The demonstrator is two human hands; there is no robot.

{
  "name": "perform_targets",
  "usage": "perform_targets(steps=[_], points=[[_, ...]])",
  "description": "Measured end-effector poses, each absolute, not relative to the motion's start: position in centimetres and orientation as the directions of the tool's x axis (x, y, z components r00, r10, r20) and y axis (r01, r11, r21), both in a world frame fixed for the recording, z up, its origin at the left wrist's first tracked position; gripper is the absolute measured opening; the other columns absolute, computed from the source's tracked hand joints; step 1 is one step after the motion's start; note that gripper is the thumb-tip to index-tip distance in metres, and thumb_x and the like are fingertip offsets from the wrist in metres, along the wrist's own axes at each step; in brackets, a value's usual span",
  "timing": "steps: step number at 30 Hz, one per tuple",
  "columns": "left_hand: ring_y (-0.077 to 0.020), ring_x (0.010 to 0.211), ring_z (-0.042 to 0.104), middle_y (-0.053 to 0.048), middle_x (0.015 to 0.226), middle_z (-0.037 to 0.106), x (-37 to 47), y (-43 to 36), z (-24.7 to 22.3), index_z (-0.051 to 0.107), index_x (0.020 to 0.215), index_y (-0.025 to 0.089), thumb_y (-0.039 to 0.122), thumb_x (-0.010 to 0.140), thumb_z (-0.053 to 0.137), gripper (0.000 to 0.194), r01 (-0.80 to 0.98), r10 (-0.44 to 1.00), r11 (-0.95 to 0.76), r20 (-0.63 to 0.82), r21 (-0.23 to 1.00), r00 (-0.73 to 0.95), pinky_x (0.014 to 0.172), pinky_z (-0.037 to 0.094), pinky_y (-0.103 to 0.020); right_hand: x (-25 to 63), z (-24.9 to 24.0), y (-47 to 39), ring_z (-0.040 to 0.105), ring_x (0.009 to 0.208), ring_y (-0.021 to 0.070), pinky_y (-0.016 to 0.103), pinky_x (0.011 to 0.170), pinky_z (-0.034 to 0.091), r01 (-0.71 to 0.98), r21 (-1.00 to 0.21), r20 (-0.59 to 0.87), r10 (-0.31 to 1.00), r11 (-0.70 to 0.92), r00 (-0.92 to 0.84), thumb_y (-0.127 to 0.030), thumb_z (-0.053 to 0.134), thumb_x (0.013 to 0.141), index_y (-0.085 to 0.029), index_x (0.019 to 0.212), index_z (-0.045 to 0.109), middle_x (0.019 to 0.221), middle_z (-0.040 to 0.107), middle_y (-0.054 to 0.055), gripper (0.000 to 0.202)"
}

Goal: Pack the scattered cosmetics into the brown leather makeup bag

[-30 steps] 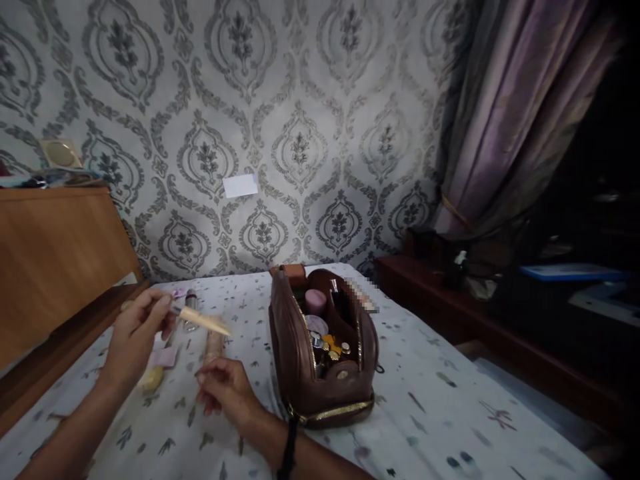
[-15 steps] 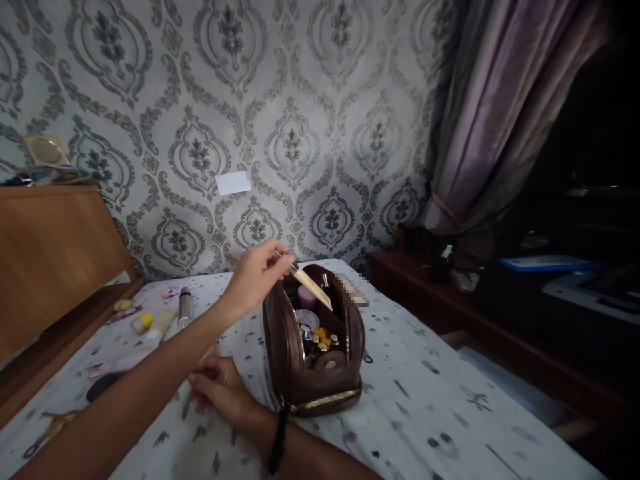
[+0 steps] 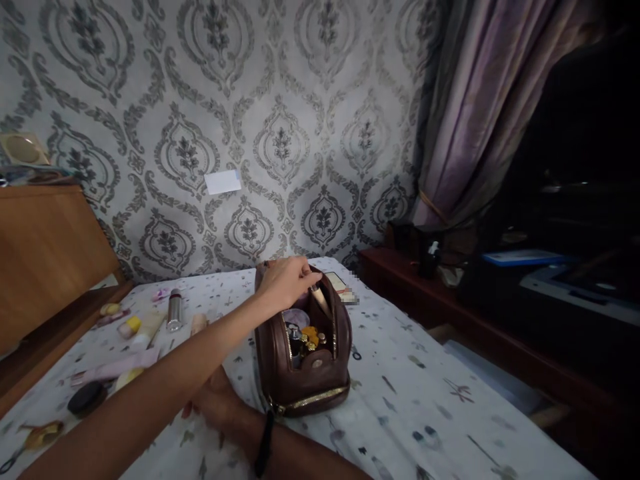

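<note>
A brown cosmetic bag (image 3: pixel 300 387) stands unzipped on the bed. My left hand (image 3: pixel 287 283) reaches over its opening, fingers closed on the dark-capped end of a slim beige cosmetic tube (image 3: pixel 321 301). The tube slants down into the back right of the bag. Inside, a round lilac-lidded container (image 3: pixel 299 319), a yellow-orange item (image 3: pixel 310 335) and several small gold-topped pieces show. My right hand (image 3: pixel 217 400), with a black band at the wrist, rests low beside the bag's left side. My left forearm hides most of its fingers.
Left on the bedsheet (image 3: pixel 395 427) lie a silver bottle (image 3: pixel 175 312), a pale tube (image 3: pixel 149 330), a pink tube (image 3: pixel 115 365), a black round case (image 3: pixel 87 398) and a gold hair clip (image 3: pixel 44 435). A wooden headboard (image 3: pixel 45 260) stands left, a dark red ledge (image 3: pixel 390 287) right.
My left hand has moved right and down, lowering the beige tube deeper into the bag. My right hand has shifted slightly and is more covered by the left forearm. The view has turned slightly right.
</note>
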State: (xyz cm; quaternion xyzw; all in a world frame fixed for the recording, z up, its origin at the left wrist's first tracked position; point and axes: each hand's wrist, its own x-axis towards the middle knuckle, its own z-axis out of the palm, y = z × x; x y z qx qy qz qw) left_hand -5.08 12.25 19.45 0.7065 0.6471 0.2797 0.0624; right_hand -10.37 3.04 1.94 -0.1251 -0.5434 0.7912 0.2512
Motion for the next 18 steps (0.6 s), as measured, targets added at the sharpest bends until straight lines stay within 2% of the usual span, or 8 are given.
perform_targets(steps=[5,9,12,15,18], points=[[-0.0180,0.069,0.067,-0.001,0.066,0.071,-4.9,12.9,18.9,0.066,0.077,0.019,0.035,0.092,0.055,0.026,0.898,0.964,-0.181,0.255,0.401,0.080,0.067,0.047,-0.026,-10.8,1.2,3.2,0.046,0.038,0.0075,0.018,0.038,0.035,-0.255,-0.935,0.092,0.528,-0.245,-0.845,-0.052,0.080,0.055,-0.018,0.063,0.059,0.049,0.055,-0.006,0.041],[-0.0154,0.066,0.066,-0.002,0.071,0.072,-5.2,13.5,18.5,0.068,0.079,0.018,0.022,0.094,0.043,0.030,0.888,0.960,-0.252,0.216,0.383,0.179,0.065,0.048,-0.024,-11.6,0.5,3.3,0.047,0.037,0.0089,0.020,0.035,0.036,-0.248,-0.928,0.064,0.535,-0.280,-0.842,-0.049,0.083,0.047,-0.020,0.070,0.061,0.053,0.059,-0.006,0.043],[-0.0161,0.069,0.067,-0.003,0.076,0.073,-5.2,13.6,18.5,0.069,0.084,0.017,0.017,0.093,0.042,0.029,0.908,0.956,-0.278,0.186,0.312,0.228,0.068,0.048,-0.025,-11.8,0.6,3.2,0.045,0.037,0.0091,0.021,0.035,0.037,-0.247,-0.925,0.049,0.553,-0.290,-0.832,-0.049,0.084,0.042,-0.021,0.069,0.060,0.051,0.057,-0.007,0.046],[-0.0196,0.079,0.068,-0.006,0.086,0.074,-5.0,13.6,18.6,0.070,0.088,0.018,0.019,0.095,0.042,0.029,0.930,0.950,-0.288,0.192,0.228,0.247,0.076,0.048,-0.028,-11.4,1.0,3.1,0.045,0.039,0.0093,0.021,0.038,0.037,-0.226,-0.943,0.060,0.542,-0.245,-0.838,-0.049,0.079,0.052,-0.020,0.059,0.056,0.048,0.053,-0.007,0.037],[-0.0213,0.085,0.068,-0.007,0.088,0.074,-4.7,13.6,18.5,0.071,0.088,0.018,0.020,0.095,0.043,0.029,0.934,0.949,-0.285,0.198,0.216,0.244,0.080,0.048,-0.029,-11.0,1.5,3.0,0.045,0.041,0.0090,0.020,0.042,0.037,-0.201,-0.957,0.061,0.529,-0.211,-0.847,-0.040,0.074,0.063,-0.020,0.049,0.049,0.043,0.047,-0.006,0.035]])
